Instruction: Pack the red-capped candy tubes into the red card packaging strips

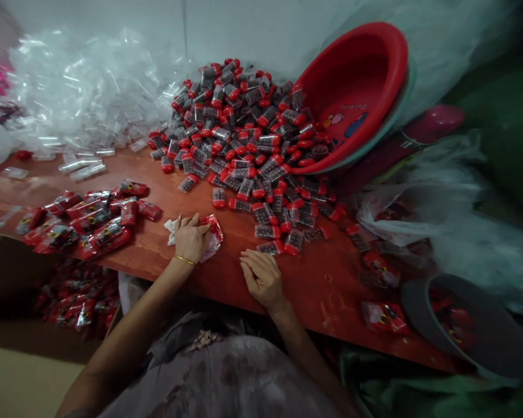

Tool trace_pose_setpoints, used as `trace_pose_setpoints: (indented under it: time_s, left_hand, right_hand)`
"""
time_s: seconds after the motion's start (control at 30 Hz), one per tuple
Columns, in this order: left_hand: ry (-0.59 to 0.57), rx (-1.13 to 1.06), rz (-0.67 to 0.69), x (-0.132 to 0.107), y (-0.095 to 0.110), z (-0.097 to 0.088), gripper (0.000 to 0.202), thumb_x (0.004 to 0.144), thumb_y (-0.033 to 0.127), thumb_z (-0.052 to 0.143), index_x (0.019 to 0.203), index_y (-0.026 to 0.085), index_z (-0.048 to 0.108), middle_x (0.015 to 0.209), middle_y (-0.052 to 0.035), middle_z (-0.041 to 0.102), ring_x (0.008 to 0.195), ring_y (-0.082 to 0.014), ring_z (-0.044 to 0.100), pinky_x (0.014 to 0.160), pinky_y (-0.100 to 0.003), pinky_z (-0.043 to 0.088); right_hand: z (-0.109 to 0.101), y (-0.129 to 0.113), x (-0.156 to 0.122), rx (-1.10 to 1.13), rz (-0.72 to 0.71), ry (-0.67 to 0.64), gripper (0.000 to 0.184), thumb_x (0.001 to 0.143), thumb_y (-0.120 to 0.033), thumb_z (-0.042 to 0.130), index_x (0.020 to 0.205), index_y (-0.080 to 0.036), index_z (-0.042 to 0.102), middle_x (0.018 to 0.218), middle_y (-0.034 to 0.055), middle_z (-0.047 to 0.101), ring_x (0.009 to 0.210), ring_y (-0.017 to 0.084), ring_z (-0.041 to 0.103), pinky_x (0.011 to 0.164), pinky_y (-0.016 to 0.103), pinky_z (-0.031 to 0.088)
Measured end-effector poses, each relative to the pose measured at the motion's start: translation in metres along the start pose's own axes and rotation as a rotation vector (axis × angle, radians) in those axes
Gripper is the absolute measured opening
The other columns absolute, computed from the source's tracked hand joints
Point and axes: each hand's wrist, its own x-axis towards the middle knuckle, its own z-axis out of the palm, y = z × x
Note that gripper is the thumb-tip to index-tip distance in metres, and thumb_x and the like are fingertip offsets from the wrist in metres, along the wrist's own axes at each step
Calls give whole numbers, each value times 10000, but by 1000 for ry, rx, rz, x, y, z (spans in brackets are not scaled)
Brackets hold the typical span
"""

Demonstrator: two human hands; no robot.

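Observation:
My left hand (pixel 190 239), with a gold bangle at the wrist, is bent over flat red-printed clear plastic sleeves (pixel 214 232) on the table. Its thumb and fingertips press onto them. Crumpled white tissue (pixel 171 230) shows under its other side. My right hand (pixel 262 277) rests near the table's front edge with its fingers stretched out and nothing visible in them. Just beyond its fingertips lies a small clear tube with a red cap (pixel 270 248), filled with dark contents. A large heap of such red-capped tubes (pixel 239 136) rises behind both hands.
Filled red packets (pixel 91 217) lie at the left, with more in a box (pixel 81 299) below. Clear empty tubes (pixel 85 87) are piled behind them. A red basin (pixel 392 64) leans at the back right. A grey basket (pixel 436 313) holds red packets at the right edge.

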Motion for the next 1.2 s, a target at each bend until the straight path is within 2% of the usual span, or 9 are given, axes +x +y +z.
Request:
trace_pose_setpoints:
  time_s: [0.13,0.3,0.43,0.53,0.67,0.8,1.0,1.13,1.2]
  left_hand:
    - [139,-72,3,-8,7,-1,238,823,351,528,918,270,731,1320,-76,549,1240,-317,434,1074,-540,185]
    - [234,-83,87,-20,17,-13,243,824,387,541,955,289,720,1341,-62,537,1273,-315,422,1091,-549,148]
    - [321,-205,141,-27,23,-17,215,789,350,602,959,282,714,1293,-67,580,1233,-296,478,1101,-518,172]
    - [297,-558,-56,-30,26,-15,409,740,420,651,1097,219,655,1243,-113,611,1175,-280,531,1057,-460,307]
    - [-73,-1190,-420,-34,41,-9,575,564,536,740,954,118,680,944,-116,715,851,-235,658,791,-353,513]
    - [-135,-1393,-684,-38,62,-8,527,385,479,828,735,117,672,681,-37,690,569,-140,605,577,-270,509]
    - [-152,-1374,-603,-41,73,-8,452,379,452,836,640,123,667,616,2,657,551,-99,558,562,-225,486]
    - [-125,-1276,-584,-45,61,-3,416,419,476,814,564,136,624,550,20,605,526,-99,536,529,-219,466]
    - [-168,-1252,-582,-49,57,2,420,427,486,808,578,138,628,544,20,599,519,-104,535,518,-224,468]
  right_hand:
    - [-1,-10,2,91,83,66,201,860,-225,489,944,-226,671,910,62,730,892,206,664,833,390,498]
    - [19,-38,30,310,375,-7,395,799,-392,583,1155,-221,557,967,69,696,829,196,650,763,328,521]
    - [40,-46,52,486,504,23,264,861,-424,478,936,-211,616,775,12,671,679,147,613,626,246,486]
    - [39,-42,53,526,503,109,294,878,-398,446,723,-191,585,615,-21,590,562,111,544,554,210,432]
    - [21,-36,43,383,472,162,309,881,-388,450,657,-197,544,567,-31,555,535,98,513,542,198,395]
    - [6,-34,33,193,383,120,315,913,-357,407,681,-200,552,568,-26,561,533,95,503,557,197,380]
    - [-16,-32,23,-66,269,-22,375,956,-324,329,723,-188,589,632,3,615,601,107,543,604,211,378]
    - [-80,3,27,-417,381,-188,320,948,-346,377,840,-201,641,826,47,688,791,164,586,710,264,396]
    - [-119,33,32,-684,504,-273,253,913,-335,456,1053,-207,625,1044,85,678,963,229,569,791,327,395]
